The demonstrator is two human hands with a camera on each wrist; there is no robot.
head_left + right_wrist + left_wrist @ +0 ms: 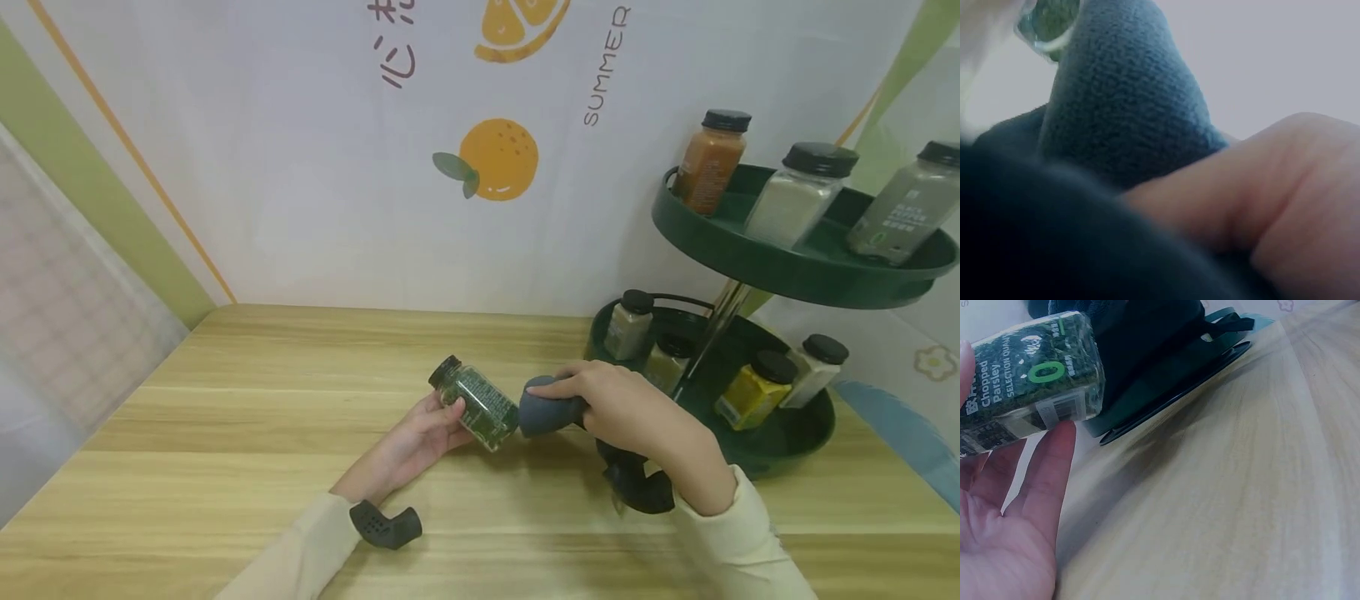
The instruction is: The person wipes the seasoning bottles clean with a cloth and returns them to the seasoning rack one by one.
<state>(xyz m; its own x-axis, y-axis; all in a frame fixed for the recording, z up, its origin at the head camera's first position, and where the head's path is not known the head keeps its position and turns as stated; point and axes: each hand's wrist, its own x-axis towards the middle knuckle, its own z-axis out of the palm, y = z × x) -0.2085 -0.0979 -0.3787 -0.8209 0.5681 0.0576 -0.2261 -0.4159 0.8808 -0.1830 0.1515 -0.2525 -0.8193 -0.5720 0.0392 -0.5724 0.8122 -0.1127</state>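
Note:
Tilted above the wooden table, a clear spice jar (482,407) of chopped parsley with a black lid is held in my left hand (420,443), thumb on its side. Its printed label and green contents show in the left wrist view, where the jar (1035,375) rests against the fingers. My right hand (637,407) grips a dark blue-grey cloth (546,407), bunched up right at the jar's base. Close up in the right wrist view, the cloth (1122,94) has a fuzzy, textured weave, and part of the jar (1050,22) shows behind it.
A dark green two-tier round rack (795,271) stands at the right, close beyond my right hand. Spice jars with black lids fill both tiers, among them an orange one (711,162) above and a yellow one (757,390) below. A fruit-printed white curtain (337,183) hangs behind the table (247,400).

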